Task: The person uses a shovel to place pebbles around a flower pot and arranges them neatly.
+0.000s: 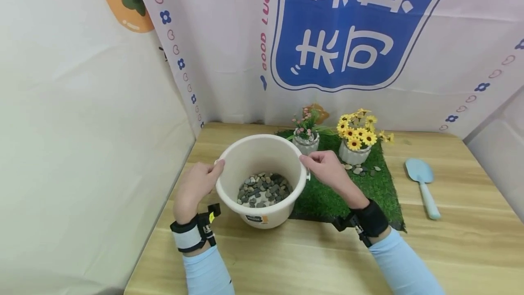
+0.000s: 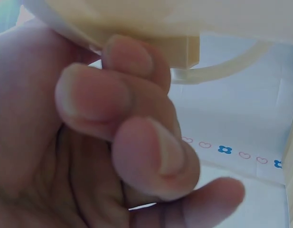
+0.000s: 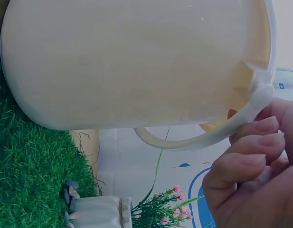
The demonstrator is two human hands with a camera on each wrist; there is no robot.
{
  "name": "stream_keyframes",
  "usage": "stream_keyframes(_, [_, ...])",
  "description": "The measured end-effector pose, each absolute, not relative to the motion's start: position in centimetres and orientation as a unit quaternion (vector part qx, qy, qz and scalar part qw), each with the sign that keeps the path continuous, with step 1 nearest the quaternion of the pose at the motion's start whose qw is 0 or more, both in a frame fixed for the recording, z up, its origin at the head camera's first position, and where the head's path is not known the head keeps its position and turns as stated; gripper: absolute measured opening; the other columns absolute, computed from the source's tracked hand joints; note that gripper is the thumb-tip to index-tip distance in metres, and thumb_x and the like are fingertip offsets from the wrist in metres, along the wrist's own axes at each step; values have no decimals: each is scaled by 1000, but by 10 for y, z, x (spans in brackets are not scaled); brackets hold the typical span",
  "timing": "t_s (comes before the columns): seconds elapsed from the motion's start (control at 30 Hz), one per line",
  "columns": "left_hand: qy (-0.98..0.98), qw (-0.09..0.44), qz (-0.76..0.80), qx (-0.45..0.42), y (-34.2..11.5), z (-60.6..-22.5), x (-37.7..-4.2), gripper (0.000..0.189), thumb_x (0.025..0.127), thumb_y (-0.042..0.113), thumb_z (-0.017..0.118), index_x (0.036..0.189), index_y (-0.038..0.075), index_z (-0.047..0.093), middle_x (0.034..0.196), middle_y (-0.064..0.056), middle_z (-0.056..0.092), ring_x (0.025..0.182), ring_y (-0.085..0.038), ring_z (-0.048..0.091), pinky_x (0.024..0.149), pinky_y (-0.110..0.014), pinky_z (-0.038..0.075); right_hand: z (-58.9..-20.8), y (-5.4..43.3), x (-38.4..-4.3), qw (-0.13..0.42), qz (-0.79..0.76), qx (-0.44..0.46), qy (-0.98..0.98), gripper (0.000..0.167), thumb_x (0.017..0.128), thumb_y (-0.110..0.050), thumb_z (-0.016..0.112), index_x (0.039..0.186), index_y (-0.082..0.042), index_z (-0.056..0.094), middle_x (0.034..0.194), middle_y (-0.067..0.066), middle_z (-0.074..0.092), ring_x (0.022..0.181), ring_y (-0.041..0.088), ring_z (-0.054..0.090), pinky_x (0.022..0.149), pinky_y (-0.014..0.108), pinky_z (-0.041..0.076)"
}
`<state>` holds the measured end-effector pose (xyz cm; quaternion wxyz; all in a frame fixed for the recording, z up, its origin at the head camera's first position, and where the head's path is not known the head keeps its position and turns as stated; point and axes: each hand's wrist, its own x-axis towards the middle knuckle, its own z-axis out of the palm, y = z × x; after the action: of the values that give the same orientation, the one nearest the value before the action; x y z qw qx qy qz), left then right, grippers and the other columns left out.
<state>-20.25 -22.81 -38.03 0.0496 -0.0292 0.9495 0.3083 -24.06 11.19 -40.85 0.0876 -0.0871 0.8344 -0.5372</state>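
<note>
A cream plastic bucket (image 1: 276,218) stands upright between the two hands, its base overlapping the table and the left edge of the turf in the head view. Grey and tan pebbles (image 1: 266,189) cover much of its floor. My left hand (image 1: 195,189) grips the rim on the left, thumb over the edge; in the left wrist view its curled fingers (image 2: 96,97) are under the rim. On the opposite side my right hand (image 1: 329,170) pinches the rim near the handle joint. The bucket's handle (image 3: 198,142) hangs behind the wall in the right wrist view.
On the green turf mat (image 1: 380,195) stand a pot of yellow flowers (image 1: 355,153) and a pot of pink flowers (image 1: 306,144). Loose pebbles (image 1: 358,170) lie by the yellow one. A light blue trowel (image 1: 424,185) rests on the wooden table (image 1: 471,240) at right.
</note>
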Motion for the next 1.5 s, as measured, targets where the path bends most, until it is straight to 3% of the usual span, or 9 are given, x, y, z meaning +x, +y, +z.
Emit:
stream_keyframes(0.3, [956, 9, 291, -24, -235, -379, -207, 60, 101, 55, 39, 73, 8, 65, 58, -3, 56, 52, -19, 51, 51, -30, 37, -400, 104, -255, 87, -541, -87, 832, 42, 94, -48, 60, 83, -10, 71, 52, -2, 38, 46, 14, 31, 47, 28, 30])
stream_keyframes(0.43, [959, 3, 282, -26, -243, -374, -211, 61, 101, 55, 38, 70, 8, 62, 57, -3, 56, 52, -20, 51, 50, -30, 37, -395, 95, -266, 92, -542, -94, 830, 42, 94, -49, 59, 79, -11, 69, 52, -2, 37, 45, 15, 31, 46, 27, 29])
stream_keyframes(0.77, [952, 20, 301, -47, -270, -370, -227, 64, 99, 60, 39, 71, 7, 61, 56, -2, 54, 55, -21, 50, 53, -30, 37, -396, 70, -293, 152, -577, -120, 793, 40, 97, -43, 58, 85, -6, 69, 49, -3, 31, 42, 15, 28, 46, 31, 30])
stream_keyframes(0.93, [947, 14, 314, -67, -282, -374, -238, 64, 98, 61, 39, 76, 6, 65, 61, -4, 59, 60, -23, 53, 56, -31, 38, -393, 58, -304, 172, -581, -123, 786, 39, 97, -40, 59, 74, -8, 63, 51, -2, 34, 42, 16, 29, 47, 37, 30])
stream_keyframes(1.17, [944, -14, 312, -111, -290, -381, -250, 69, 97, 65, 37, 82, 6, 71, 69, -7, 65, 58, -23, 49, 52, -31, 34, -392, 44, -313, 191, -582, -127, 780, 41, 98, -37, 57, 78, -1, 61, 53, -1, 39, 42, 15, 31, 46, 30, 31])
stream_keyframes(1.5, [935, -21, 329, -129, -291, -391, -253, 69, 98, 65, 34, 86, 6, 70, 74, -7, 65, 58, -23, 45, 52, -30, 33, -401, 40, -323, 207, -591, -112, 771, 37, 98, -37, 58, 73, -10, 61, 57, 0, 45, 45, 16, 37, 49, 29, 36])
